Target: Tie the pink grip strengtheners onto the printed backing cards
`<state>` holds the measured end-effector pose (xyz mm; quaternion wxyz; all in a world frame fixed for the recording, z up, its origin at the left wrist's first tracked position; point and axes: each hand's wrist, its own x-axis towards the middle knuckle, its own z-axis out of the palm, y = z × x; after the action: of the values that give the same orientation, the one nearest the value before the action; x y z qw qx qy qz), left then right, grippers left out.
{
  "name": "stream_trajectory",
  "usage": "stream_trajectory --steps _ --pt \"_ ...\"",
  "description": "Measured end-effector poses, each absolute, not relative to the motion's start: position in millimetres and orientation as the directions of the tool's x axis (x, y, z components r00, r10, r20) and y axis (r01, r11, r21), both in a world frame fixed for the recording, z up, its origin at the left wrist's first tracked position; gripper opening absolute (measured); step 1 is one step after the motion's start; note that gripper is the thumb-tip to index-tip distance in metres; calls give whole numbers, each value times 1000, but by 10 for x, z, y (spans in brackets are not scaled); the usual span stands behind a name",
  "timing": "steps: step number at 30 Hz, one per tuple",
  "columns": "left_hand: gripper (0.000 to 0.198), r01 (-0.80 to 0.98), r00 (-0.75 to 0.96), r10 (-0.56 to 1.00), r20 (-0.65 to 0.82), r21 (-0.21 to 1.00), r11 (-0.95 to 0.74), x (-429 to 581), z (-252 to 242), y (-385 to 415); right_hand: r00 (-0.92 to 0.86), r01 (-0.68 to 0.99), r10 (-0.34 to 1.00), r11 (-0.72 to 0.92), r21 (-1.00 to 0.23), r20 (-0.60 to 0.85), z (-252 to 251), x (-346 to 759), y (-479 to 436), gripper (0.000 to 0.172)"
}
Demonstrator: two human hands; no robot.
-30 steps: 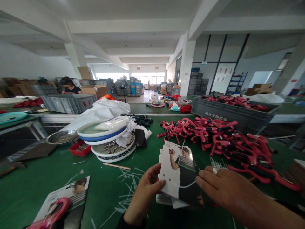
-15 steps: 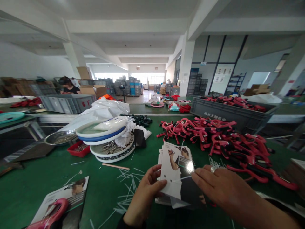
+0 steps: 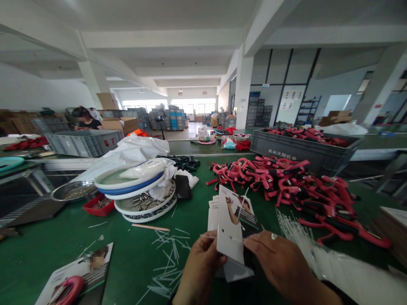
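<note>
My left hand [image 3: 199,269] grips the lower left edge of a printed white-and-black product card [image 3: 233,224], which stands nearly upright. A thin white plastic tie [image 3: 233,239] runs across the card near its holes, and my right hand [image 3: 276,262] pinches it at the card's right side. A few more cards [image 3: 213,218] lie behind it. Loose white ties [image 3: 168,258] are scattered on the green work mat [image 3: 121,250] to the left. Beyond my hands lies a heap of red-and-black plastic hand grips [image 3: 286,190]. A card with a pink handle [image 3: 66,290] lies at the bottom left.
Stacked round trays [image 3: 130,182] hold a plastic bag and metal parts, beside a red tray [image 3: 98,207] and a metal dish [image 3: 71,190]. A bag of white ties [image 3: 337,258] lies at the right. Grey crates [image 3: 305,144] stand behind. A co-worker [image 3: 85,120] sits far left.
The card has turned more upright and my hands have come closer together at its lower part. The bag of white ties now shows at the right as the view shifts.
</note>
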<state>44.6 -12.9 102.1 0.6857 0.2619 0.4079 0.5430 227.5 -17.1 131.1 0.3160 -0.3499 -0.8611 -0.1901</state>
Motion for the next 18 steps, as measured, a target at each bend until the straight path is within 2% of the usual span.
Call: stream_trajectory --steps 4,5,8,10,12,15,18 --pt "34 -627 32 957 -289 740 244 504 985 -125 -501 765 532 641 61 683 1282 2228 -256 28" --pt "34 -631 30 957 -288 737 241 522 987 -128 -499 776 519 624 91 694 1263 2207 -284 29" --pt "36 -625 54 964 -261 744 236 592 1006 -155 -504 809 460 547 213 732 1196 2145 -336 48" --pt "38 -614 35 972 -231 763 203 652 1024 -188 -484 827 448 515 226 752 1158 2129 -336 40" --pt "38 -592 -22 986 -163 797 119 711 1038 -224 -447 835 448 520 180 775 1130 2145 -324 31" --pt "32 -533 -98 995 8 844 -59 784 1034 -247 -393 818 440 568 89 808 1101 2201 -323 29" --pt "28 -531 -67 989 129 835 -145 848 1015 -202 -300 807 479 588 -48 825 1092 2238 -353 30"
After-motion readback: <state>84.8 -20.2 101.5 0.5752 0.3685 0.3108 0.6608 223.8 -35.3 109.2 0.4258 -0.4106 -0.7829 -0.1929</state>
